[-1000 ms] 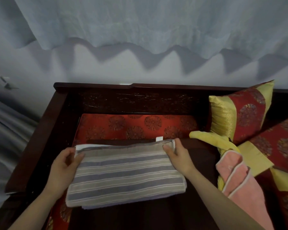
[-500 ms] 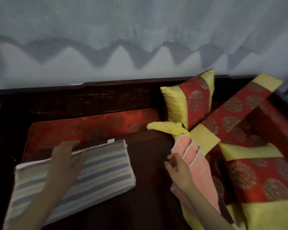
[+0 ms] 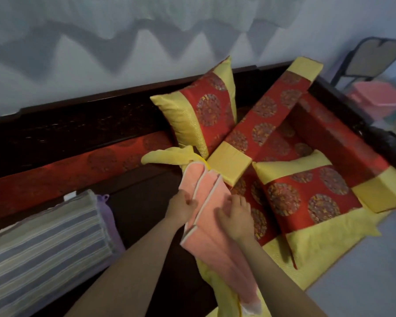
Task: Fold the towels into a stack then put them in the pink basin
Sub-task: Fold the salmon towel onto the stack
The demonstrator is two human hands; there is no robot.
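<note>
A crumpled pink towel [image 3: 206, 195] with white trim lies across a yellow towel [image 3: 169, 155] on the dark wooden bench seat. My left hand [image 3: 181, 205] grips the pink towel's left edge. My right hand [image 3: 236, 217] rests on its right side, fingers curled into the cloth. A folded grey-and-blue striped towel [image 3: 46, 243] lies at the lower left on a purple towel [image 3: 108, 211], away from both hands. The pink basin [image 3: 377, 99] stands blurred on the floor at the far right.
Red and yellow patterned cushions [image 3: 206, 110] are piled on the right part of the bench [image 3: 55, 124]. A long red cushion [image 3: 66, 172] lines the backrest. A folding chair [image 3: 370, 60] stands by the basin. The wall and a hanging curtain are behind.
My left hand left the striped towel and moved right to the pink towel. My right hand shifted onto the pink towel's right side. The view swung right, bringing the basin and chair into sight.
</note>
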